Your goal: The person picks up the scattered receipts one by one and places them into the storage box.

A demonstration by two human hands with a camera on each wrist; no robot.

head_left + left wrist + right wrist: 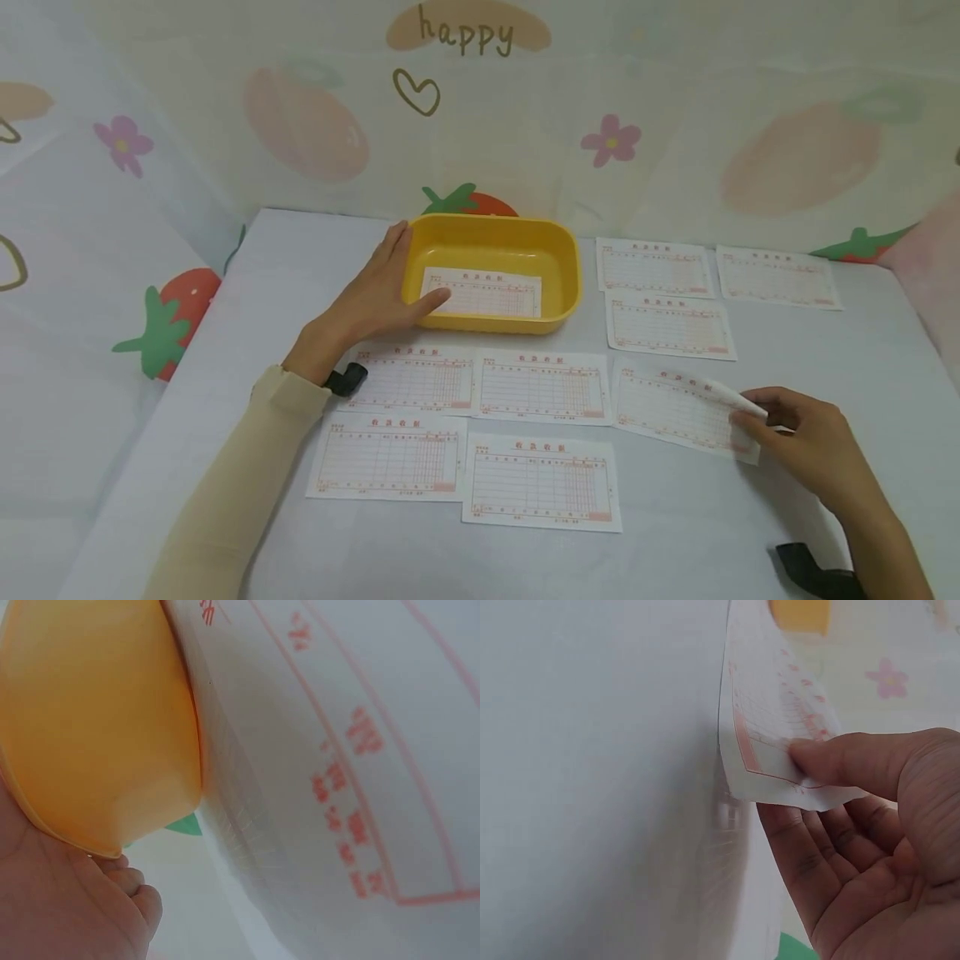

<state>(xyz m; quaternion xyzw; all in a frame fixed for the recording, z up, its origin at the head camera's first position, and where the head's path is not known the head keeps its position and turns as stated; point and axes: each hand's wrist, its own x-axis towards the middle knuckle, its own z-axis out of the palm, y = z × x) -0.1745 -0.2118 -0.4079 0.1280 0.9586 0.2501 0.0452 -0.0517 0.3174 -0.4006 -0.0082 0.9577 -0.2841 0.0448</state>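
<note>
Against the left end of a yellow plastic basin point(558, 275), my left hand point(378, 287) grips the rim, thumb over the front edge and fingers along the outer side. One printed receipt slip point(491, 298) lies inside the basin. On the right, my right hand point(813, 442) pinches the right edge of another receipt slip point(667, 408). That edge is lifted and bent over, while the slip's left part is still low at the table. In the right wrist view the thumb presses on the printed face of the slip point(761, 712), with the fingers behind it.
Several more receipt slips lie flat on the white table point(390, 550). A slip point(543, 387) and others are in front of the basin; a slip point(671, 325) and two more are to its right. A patterned cloth point(525, 108) hangs behind the table.
</note>
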